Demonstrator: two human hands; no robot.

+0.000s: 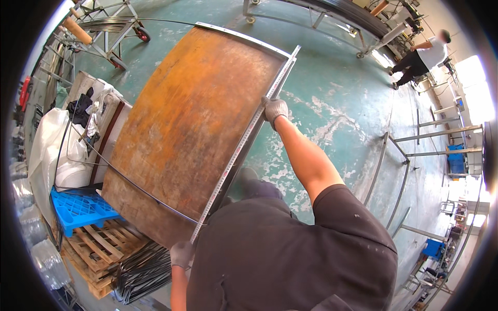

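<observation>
Both gloved hands grip a long steel ruler lying along the rusty steel table's right edge: left hand clamped on its near end, right hand apparently closed on it farther up.

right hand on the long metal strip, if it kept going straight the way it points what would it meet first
The right hand grips the long metal strip along the edge of the rusty table and points up along it. Going on, it would probably meet the strip's far end at the table corner first, though depth is unclear.
</observation>
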